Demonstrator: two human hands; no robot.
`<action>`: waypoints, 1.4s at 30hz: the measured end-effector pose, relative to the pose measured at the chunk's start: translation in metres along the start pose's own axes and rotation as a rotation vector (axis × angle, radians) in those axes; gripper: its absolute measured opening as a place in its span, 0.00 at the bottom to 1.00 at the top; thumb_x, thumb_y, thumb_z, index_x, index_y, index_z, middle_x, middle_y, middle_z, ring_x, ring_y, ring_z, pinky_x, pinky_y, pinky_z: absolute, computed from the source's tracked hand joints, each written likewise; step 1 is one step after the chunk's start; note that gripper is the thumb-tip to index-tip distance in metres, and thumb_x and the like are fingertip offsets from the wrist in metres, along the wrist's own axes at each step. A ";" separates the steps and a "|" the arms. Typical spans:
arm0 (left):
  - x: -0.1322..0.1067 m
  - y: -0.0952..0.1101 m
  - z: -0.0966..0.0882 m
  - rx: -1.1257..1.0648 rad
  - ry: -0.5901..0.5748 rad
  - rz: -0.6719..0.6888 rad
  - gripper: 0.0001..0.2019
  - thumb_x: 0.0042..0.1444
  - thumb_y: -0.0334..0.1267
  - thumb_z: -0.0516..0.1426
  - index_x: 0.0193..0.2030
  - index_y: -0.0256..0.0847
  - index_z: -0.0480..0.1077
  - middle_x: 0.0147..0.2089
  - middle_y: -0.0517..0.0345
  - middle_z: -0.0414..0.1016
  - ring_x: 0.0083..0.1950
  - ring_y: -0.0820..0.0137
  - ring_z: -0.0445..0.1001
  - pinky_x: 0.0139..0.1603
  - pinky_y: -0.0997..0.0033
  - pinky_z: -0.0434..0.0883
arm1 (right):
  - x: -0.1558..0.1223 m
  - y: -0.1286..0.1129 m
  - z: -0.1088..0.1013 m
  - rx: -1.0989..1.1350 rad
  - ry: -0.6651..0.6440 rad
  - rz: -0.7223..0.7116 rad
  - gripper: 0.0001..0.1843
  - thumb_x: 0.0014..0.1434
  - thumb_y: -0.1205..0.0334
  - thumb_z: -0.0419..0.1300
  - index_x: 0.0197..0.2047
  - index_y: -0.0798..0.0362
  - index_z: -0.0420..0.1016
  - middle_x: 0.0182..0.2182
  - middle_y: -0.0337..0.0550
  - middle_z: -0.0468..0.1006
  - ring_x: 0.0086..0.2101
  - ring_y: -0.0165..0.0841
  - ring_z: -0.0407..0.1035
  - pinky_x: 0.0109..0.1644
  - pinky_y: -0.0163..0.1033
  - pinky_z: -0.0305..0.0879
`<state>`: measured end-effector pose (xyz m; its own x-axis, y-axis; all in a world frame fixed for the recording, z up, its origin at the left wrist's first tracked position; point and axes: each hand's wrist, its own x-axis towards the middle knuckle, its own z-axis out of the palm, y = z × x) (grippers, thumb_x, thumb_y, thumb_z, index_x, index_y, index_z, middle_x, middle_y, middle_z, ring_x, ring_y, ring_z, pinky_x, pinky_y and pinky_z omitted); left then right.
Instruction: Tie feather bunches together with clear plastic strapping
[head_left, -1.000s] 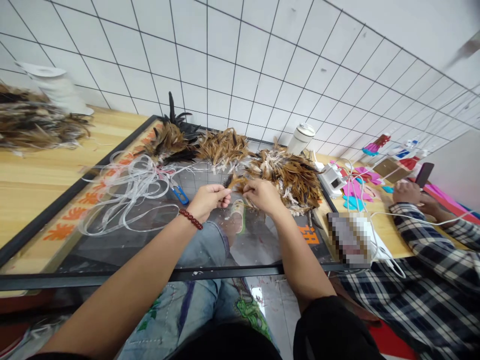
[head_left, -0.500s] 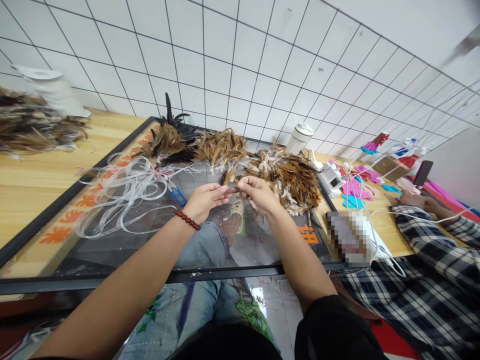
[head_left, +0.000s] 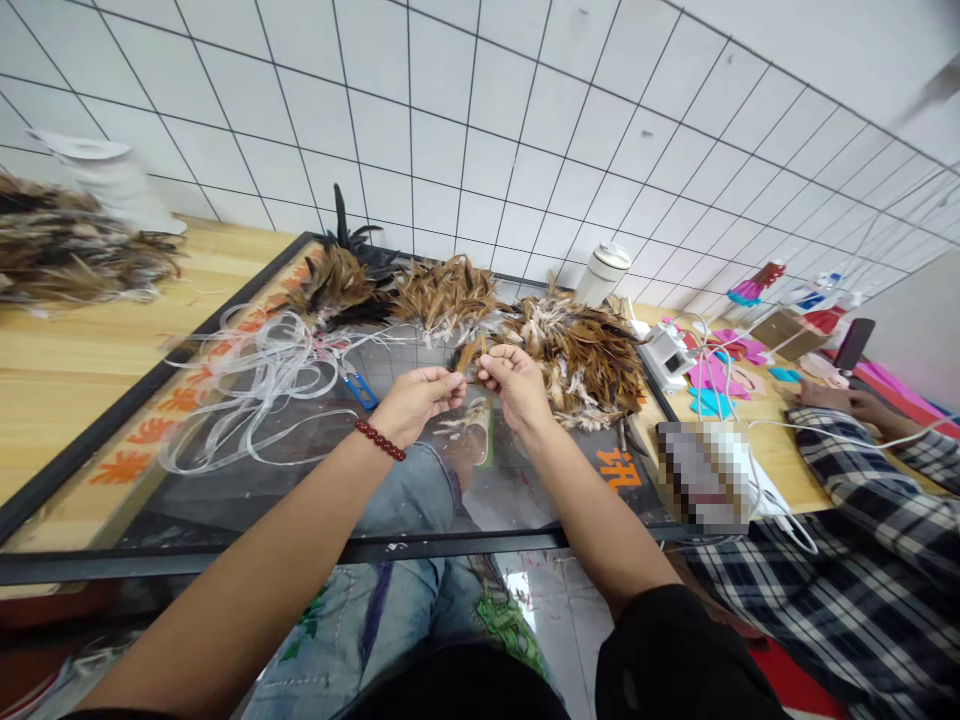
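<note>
My left hand [head_left: 426, 402], with a red bead bracelet at the wrist, pinches a small brown feather [head_left: 468, 356] between thumb and fingers above the glass-topped board. Close by on the right, my right hand [head_left: 516, 385] is closed in a pinch, with a thin orange-brown feather tip at its fingers. The two hands are slightly apart. Behind them lie a brown feather bunch [head_left: 444, 292] and, to the right, a larger feather pile [head_left: 589, 350]. Loops of whitish translucent ribbon [head_left: 262, 385] spread left of my left hand, beside a blue-handled tool [head_left: 360, 388].
A brown and black feather bunch [head_left: 334, 280] lies at the board's back left. More feathers [head_left: 75, 250] and a white spool [head_left: 112, 180] are far left. A white cup [head_left: 602, 273], white charger [head_left: 667, 357] with cables and pink paper stand right, near a person's plaid sleeve [head_left: 847, 450].
My hands have drawn slightly apart from nearly touching fingertips. A thin feather tip now shows upright at my right fingers. The view has shifted slightly.
</note>
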<state>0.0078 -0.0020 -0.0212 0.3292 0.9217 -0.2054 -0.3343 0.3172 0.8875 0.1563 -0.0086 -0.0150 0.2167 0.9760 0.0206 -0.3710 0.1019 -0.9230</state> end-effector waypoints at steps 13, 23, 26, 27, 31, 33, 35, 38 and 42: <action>-0.003 0.008 0.004 -0.124 0.018 -0.168 0.03 0.54 0.26 0.58 0.33 0.29 0.74 0.30 0.48 0.78 0.31 0.72 0.78 0.32 0.77 0.74 | -0.006 0.012 0.010 0.049 -0.048 -0.057 0.20 0.37 0.63 0.72 0.35 0.53 0.74 0.26 0.35 0.79 0.28 0.27 0.72 0.37 0.33 0.68; -0.002 0.005 0.004 -0.092 -0.033 -0.127 0.04 0.53 0.26 0.59 0.27 0.29 0.72 0.25 0.53 0.73 0.24 0.76 0.73 0.26 0.78 0.72 | -0.001 0.006 -0.002 -0.292 -0.127 -0.207 0.17 0.46 0.59 0.66 0.41 0.52 0.73 0.31 0.37 0.78 0.31 0.27 0.69 0.40 0.35 0.68; 0.000 0.009 0.001 -0.189 0.107 0.033 0.04 0.54 0.27 0.58 0.30 0.30 0.72 0.25 0.56 0.73 0.25 0.77 0.73 0.28 0.79 0.72 | 0.001 -0.009 -0.015 -0.724 -0.361 -0.299 0.10 0.48 0.63 0.65 0.37 0.54 0.76 0.30 0.39 0.76 0.31 0.27 0.67 0.40 0.35 0.65; 0.001 0.010 -0.001 -0.214 0.150 0.072 0.03 0.54 0.28 0.58 0.30 0.31 0.72 0.25 0.56 0.73 0.26 0.77 0.73 0.28 0.79 0.72 | 0.001 -0.013 -0.018 -0.848 -0.492 -0.306 0.08 0.48 0.64 0.65 0.35 0.54 0.77 0.30 0.39 0.76 0.31 0.28 0.67 0.40 0.35 0.64; 0.005 0.011 -0.003 -0.246 0.226 0.107 0.03 0.54 0.29 0.59 0.30 0.31 0.72 0.25 0.58 0.72 0.25 0.78 0.72 0.27 0.80 0.71 | -0.006 -0.018 -0.019 -1.068 -0.884 -0.306 0.11 0.47 0.64 0.68 0.36 0.55 0.79 0.33 0.41 0.76 0.36 0.30 0.69 0.43 0.35 0.62; 0.005 0.010 -0.003 -0.242 0.226 0.088 0.03 0.54 0.28 0.59 0.31 0.31 0.72 0.25 0.58 0.72 0.25 0.78 0.72 0.27 0.80 0.71 | -0.009 -0.015 -0.015 -1.115 -0.936 -0.326 0.10 0.47 0.65 0.69 0.35 0.55 0.79 0.33 0.41 0.75 0.36 0.30 0.69 0.43 0.34 0.62; 0.005 0.009 -0.002 -0.238 0.222 0.078 0.03 0.54 0.29 0.59 0.31 0.31 0.72 0.25 0.57 0.72 0.25 0.78 0.72 0.27 0.79 0.71 | -0.011 -0.012 -0.011 -1.139 -0.948 -0.358 0.04 0.50 0.67 0.66 0.32 0.55 0.79 0.31 0.40 0.75 0.35 0.29 0.68 0.43 0.34 0.61; 0.005 0.008 -0.002 -0.217 0.221 0.080 0.03 0.53 0.29 0.59 0.30 0.31 0.72 0.25 0.57 0.72 0.25 0.77 0.72 0.28 0.79 0.71 | -0.011 -0.014 -0.010 -1.127 -0.903 -0.403 0.03 0.54 0.70 0.61 0.30 0.55 0.77 0.29 0.39 0.76 0.34 0.28 0.68 0.43 0.32 0.60; 0.004 0.009 -0.001 -0.160 0.228 0.093 0.03 0.53 0.29 0.59 0.30 0.31 0.72 0.24 0.57 0.72 0.24 0.78 0.71 0.27 0.79 0.70 | -0.008 -0.016 -0.014 -1.222 -0.870 -0.402 0.04 0.53 0.71 0.62 0.30 0.56 0.78 0.29 0.40 0.78 0.32 0.28 0.69 0.40 0.31 0.59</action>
<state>0.0048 0.0045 -0.0150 0.0902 0.9691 -0.2298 -0.4946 0.2438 0.8342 0.1729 -0.0208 -0.0053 -0.6153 0.7751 0.1439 0.6111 0.5843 -0.5340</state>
